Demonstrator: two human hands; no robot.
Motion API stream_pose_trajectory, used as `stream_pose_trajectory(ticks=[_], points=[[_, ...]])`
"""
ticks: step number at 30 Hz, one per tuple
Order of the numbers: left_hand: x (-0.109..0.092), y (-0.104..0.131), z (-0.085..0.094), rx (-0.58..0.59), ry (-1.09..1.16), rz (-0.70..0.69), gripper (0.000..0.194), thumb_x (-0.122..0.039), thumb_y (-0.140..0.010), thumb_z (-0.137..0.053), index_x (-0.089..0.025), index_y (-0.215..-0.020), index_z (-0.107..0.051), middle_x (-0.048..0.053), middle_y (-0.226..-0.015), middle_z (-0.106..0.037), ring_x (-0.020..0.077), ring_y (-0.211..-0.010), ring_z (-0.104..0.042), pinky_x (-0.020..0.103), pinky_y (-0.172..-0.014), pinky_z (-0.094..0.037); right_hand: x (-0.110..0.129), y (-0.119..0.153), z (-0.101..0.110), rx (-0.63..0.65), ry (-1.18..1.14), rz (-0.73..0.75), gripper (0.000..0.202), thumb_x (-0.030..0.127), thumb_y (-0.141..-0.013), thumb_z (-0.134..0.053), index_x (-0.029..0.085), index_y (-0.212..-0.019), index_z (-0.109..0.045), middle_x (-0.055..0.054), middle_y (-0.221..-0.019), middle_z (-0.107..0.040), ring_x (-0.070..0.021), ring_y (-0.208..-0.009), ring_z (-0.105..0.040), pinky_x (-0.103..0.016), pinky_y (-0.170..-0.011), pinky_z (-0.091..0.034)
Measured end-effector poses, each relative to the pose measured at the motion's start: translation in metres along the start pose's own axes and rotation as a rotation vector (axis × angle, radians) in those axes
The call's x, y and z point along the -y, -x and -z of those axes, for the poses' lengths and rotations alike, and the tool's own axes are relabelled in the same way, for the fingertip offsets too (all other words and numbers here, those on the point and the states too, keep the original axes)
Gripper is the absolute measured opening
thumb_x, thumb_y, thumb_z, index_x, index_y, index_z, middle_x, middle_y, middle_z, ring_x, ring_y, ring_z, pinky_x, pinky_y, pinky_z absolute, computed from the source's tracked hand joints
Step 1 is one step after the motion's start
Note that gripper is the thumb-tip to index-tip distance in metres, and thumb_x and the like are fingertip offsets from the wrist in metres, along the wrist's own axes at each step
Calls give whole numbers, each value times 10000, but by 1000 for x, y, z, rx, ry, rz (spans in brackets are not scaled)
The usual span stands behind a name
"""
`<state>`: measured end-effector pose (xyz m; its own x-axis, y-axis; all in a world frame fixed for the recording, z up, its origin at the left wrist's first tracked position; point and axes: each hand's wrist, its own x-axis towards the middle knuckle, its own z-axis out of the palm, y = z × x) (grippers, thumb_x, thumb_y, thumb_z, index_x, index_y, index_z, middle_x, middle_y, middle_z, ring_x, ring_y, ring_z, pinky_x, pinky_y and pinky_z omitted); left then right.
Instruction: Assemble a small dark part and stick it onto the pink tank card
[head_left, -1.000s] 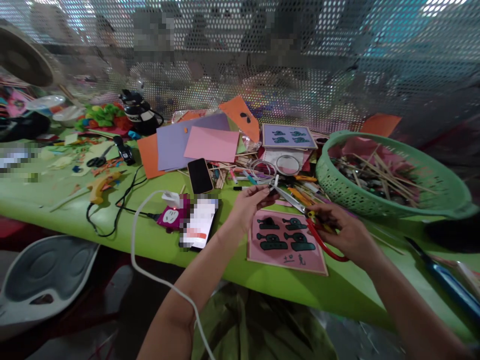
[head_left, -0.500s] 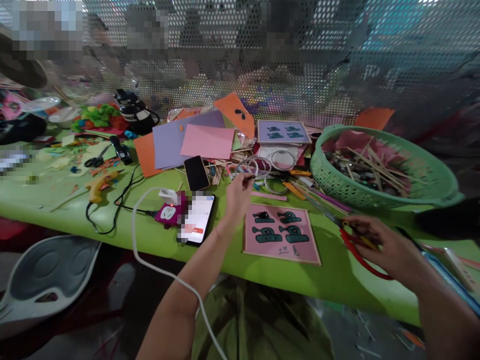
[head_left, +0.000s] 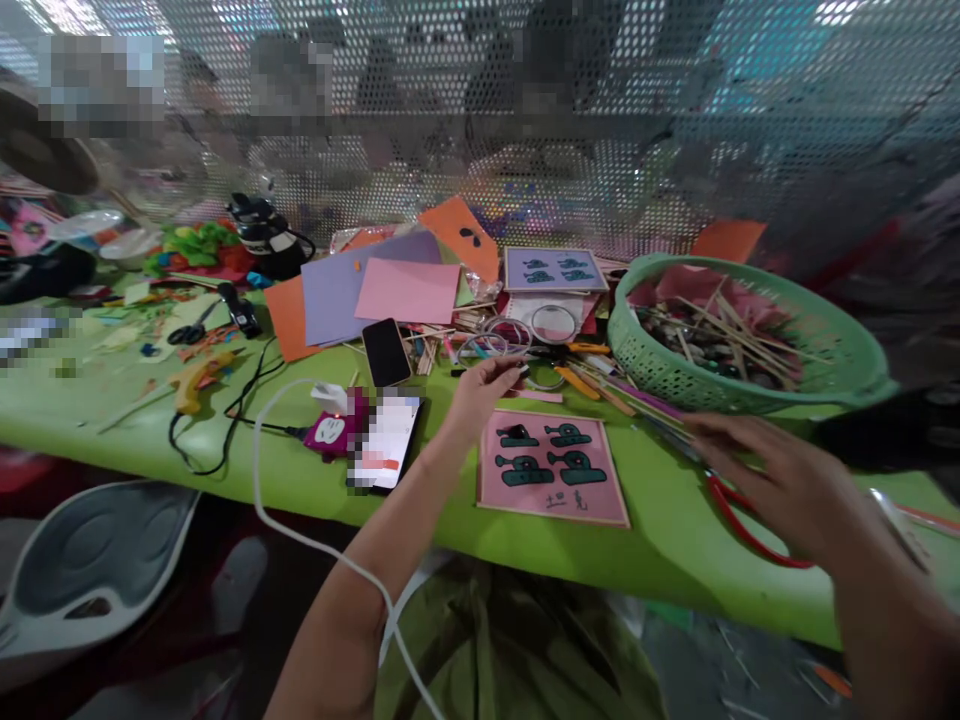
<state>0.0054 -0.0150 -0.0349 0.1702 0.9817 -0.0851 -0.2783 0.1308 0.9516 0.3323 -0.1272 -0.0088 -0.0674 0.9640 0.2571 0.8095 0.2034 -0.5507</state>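
My left hand [head_left: 484,392] is closed in a pinch above the far edge of a pink framed card [head_left: 555,490]; whatever its fingertips hold is too small to name. The card carries dark green cutouts shaped like tanks, handwritten characters below them and a small black piece on the upper left cutout. Over red-handled scissors [head_left: 750,540] at the right, my right hand [head_left: 772,475] reaches with fingers stretched out, slightly blurred. The scissors lie under and beside the hand, blades pointing to the far left. Coiled wire rings [head_left: 555,322] lie just beyond my left hand.
A green basket [head_left: 750,395] of sticks stands at the right rear. Two phones, one dark [head_left: 386,352] and one lit [head_left: 388,440], lie left of my arm near a magenta plug adapter [head_left: 330,430]. A white cable crosses my left forearm. Further left is a yellow glue gun [head_left: 196,385].
My right hand has loosened from the scissors, its fingers now straighter above them. My left hand has turned slightly, staying in its pinch. The view has shifted a little.
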Motion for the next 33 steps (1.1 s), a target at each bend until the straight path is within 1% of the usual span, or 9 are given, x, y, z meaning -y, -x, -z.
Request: stream_pose_trajectory(ticks=[1,4,8,12,16,21,25,30,33], points=[[1,1,-2,28,35,3,206,-285,-809,-812,-173,-964,-737,9,-790,-731,119,-725,-678,276,-770,-533,18,-14,-7,7,-73,22,375,625,-959,-595,323,-1107,-761,-115,-1074,-788,-342,-940,-736,-508,-850,-569],[4,5,-5,83,98,28,289,-321,-751,-882,-164,-905,-694,6,-788,-727,119,-712,-688,286,-773,-541,63,-56,-34,151,-300,37,443,663,-984,-549,269,-1046,-740,-92,-1020,-771,-289,-910,-723,-411,-780,-568],[5,6,-6,112,148,47,354,-333,-704,-926,-159,-883,-675,-12,-771,-709,108,-687,-681,296,-791,-551,90,-97,-71,233,-385,76,573,761,-986,-435,233,-861,-618,-42,-793,-668,-206,-725,-622,-329,-679,-482],[2,7,-7,129,164,63,352,-336,-700,-933,-159,-880,-686,-15,-772,-708,100,-682,-661,310,-828,-557,94,-111,-92,295,-396,119,654,838,-962,-364,240,-738,-500,4,-677,-545,-171,-641,-489,-318,-628,-380],[3,10,-9,127,177,110,324,-317,-712,-929,-166,-868,-689,-22,-771,-691,100,-696,-657,316,-852,-559,92,-107,-99,293,-501,104,665,857,-928,-433,240,-678,-448,22,-639,-453,-156,-624,-408,-311,-602,-345],[5,13,-12,134,206,151,303,-282,-714,-929,-157,-873,-703,-8,-817,-709,106,-741,-674,310,-862,-550,84,-100,-100,341,-684,35,625,829,-915,-511,237,-715,-523,3,-680,-528,-153,-619,-425,-298,-569,-369],[5,14,-11,128,204,152,306,-298,-723,-927,-155,-879,-706,-3,-813,-708,105,-730,-673,310,-851,-546,81,-97,-101,299,-675,53,604,802,-919,-545,232,-723,-537,12,-672,-502,-151,-633,-441,-292,-586,-373],[5,15,-10,117,177,139,292,-295,-730,-920,-154,-884,-716,-3,-804,-704,95,-715,-659,287,-810,-541,83,-96,-101,327,-737,37,590,795,-915,-545,234,-734,-540,9,-690,-517,-155,-635,-455,-295,-588,-391],[7,15,-12,102,143,113,294,-300,-709,-928,-154,-877,-736,-6,-797,-717,82,-682,-643,260,-764,-535,82,-95,-101,299,-664,44,603,802,-914,-537,231,-722,-538,8,-676,-519,-158,-636,-464,-299,-592,-381]])
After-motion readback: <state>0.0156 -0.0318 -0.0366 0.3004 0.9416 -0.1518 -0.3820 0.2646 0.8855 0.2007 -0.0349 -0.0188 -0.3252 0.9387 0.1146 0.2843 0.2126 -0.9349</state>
